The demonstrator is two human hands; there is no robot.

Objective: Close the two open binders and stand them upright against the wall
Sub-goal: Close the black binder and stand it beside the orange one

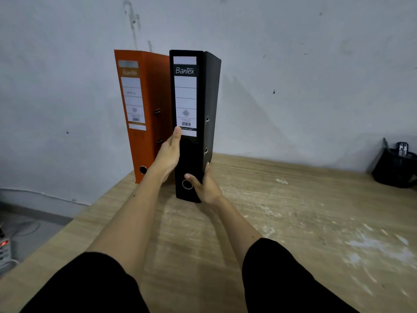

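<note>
A wooden counter (293,222) fills the lower part of the picture, with pale scuff marks on its right side. A black mesh pot (396,164) sits at the far right. A power strip (4,251) lies on the floor, lower left.

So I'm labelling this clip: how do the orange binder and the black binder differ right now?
The orange binder stands free by the wall, untouched; the black binder is gripped by the left hand and right hand. Orange sits left and farther back, black right and nearer. Both are closed, upright, spine-out Bantex binders on the table.
</note>
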